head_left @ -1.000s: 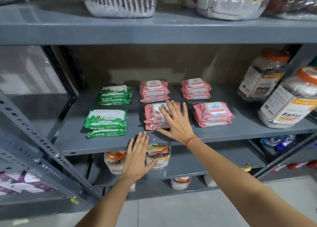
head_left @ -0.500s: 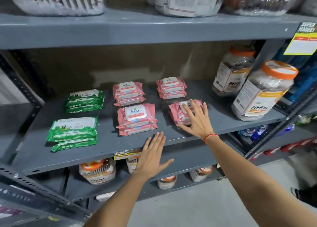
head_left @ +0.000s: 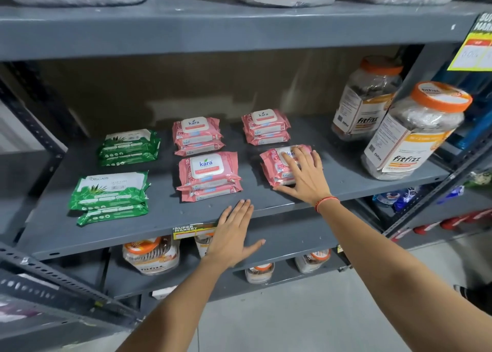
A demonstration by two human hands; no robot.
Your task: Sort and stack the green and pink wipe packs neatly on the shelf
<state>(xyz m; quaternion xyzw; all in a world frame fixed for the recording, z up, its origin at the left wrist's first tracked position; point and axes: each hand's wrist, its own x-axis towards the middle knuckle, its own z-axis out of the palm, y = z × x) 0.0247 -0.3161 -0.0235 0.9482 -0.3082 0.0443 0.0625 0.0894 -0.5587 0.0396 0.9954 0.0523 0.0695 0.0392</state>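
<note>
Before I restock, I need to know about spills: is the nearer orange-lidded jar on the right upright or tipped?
Upright. The nearer orange-lidded jar stands on its base on the shelf, lid on top. Its lean looks like wide-angle distortion.

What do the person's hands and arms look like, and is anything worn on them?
Both arms are bare up to the frame edge; no sleeves or gloves show. The right hand has a thin red-orange thread band around the wrist. The left hand and its wrist carry nothing. No rings or watch are visible.
</note>
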